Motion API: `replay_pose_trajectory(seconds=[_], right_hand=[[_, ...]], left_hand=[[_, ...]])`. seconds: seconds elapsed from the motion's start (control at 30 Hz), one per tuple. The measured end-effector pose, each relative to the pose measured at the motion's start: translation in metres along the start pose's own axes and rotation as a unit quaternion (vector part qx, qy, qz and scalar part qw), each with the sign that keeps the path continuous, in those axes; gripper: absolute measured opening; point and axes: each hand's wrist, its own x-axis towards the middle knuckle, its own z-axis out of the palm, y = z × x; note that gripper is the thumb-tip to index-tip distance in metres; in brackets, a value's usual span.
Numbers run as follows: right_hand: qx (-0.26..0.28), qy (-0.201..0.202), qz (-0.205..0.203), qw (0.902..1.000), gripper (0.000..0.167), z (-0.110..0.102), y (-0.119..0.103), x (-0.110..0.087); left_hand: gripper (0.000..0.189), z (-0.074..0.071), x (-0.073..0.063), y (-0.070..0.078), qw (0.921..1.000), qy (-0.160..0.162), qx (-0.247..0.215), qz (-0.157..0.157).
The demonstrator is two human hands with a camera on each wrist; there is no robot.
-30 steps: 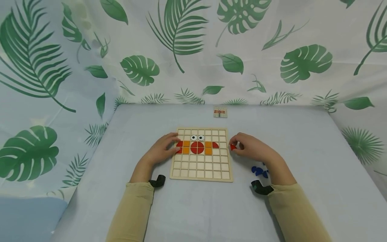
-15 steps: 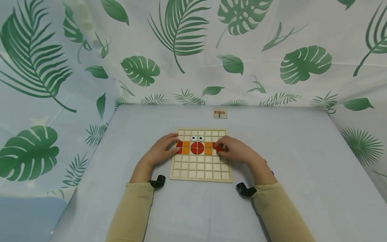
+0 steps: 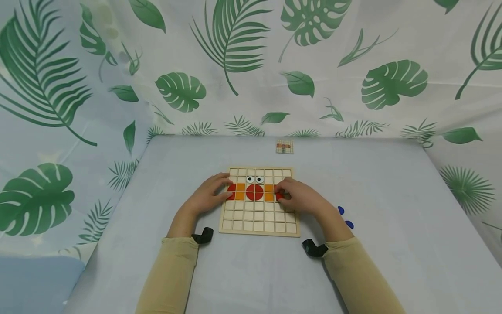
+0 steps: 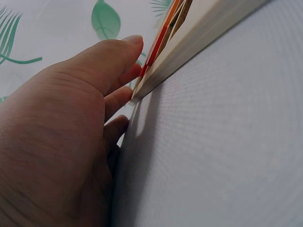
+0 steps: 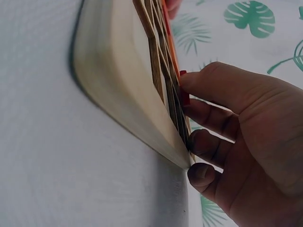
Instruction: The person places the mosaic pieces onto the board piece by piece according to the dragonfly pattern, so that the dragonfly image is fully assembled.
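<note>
A square wooden grid board lies on the table between both hands. Red quarter-circle and orange square tiles run across its middle, with a red circle at the centre and two eye tiles above it. My left hand rests at the board's left edge, fingertips beside the red tiles there. At the right end of the row, my right hand pinches a red tile between thumb and index finger, right at the board's cells. Its other fingers hang near the board's edge in the right wrist view.
Blue tiles lie right of the board, partly hidden by the right forearm. A small pattern card lies behind the board. Black wrist-worn devices stick out from both wrists. Leaf-printed cloth hangs around the table.
My right hand has moved left from beside the board to over its right-hand columns, carrying the red tile to the row's right end. My left hand has stayed at the left edge.
</note>
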Motion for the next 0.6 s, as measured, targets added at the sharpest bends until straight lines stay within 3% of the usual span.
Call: replay_pose_trajectory(seconds=[0.6], right_hand=[[0.006, -0.013, 0.024, 0.9996, 0.027, 0.0001, -0.0025, 0.0015]], left_hand=[[0.036, 0.0010, 0.0012, -0.0010, 1.0000, 0.003, 0.001, 0.000]])
